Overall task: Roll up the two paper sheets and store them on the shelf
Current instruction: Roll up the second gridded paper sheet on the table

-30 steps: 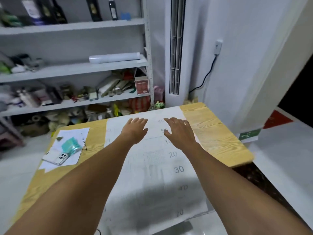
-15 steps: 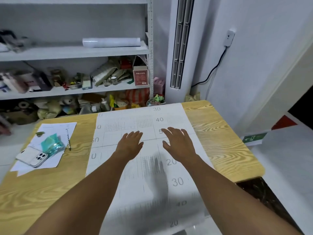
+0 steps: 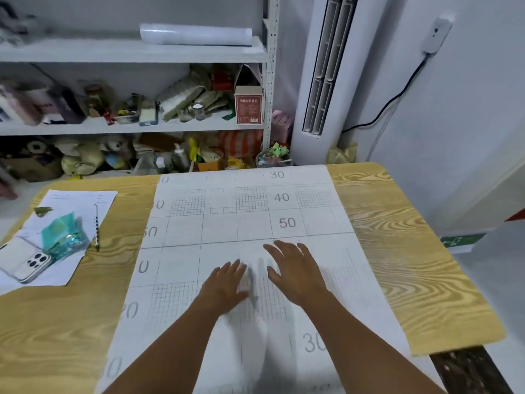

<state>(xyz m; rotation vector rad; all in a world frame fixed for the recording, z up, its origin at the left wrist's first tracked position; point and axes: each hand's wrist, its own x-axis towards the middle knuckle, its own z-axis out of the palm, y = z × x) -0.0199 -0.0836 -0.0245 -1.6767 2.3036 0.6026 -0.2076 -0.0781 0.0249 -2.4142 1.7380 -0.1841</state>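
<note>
Both hands are sliding back toward the near end of the paper sheet (image 3: 227, 223). Half a second ago the fingertips were level with the printed "50"; now we are seeing them below the seam line under that numeral. The left hand (image 3: 224, 282) and right hand (image 3: 292, 268) are lying side by side, palms down, fingers straight and slightly spread, gripping nothing.

The left hand is smearing with motion, and a grey shadow is blurring the gap between the hands, so we cannot tell whether the palms are pressing the paper or skimming just above it. The bottom of the view is cutting off the sheet's near end, and the numerals along its left edge are showing only in part.

The sheet is lying flat and unrolled down the middle of the wood-grain table (image 3: 397, 251), its far end reaching the table's far edge. It is white, printed with pale grid patches and the grey numerals 30, 40 and 50. The rolled sheet (image 3: 196, 34) is resting as a white tube on the shelf (image 3: 85, 51), at its right end.
</note>
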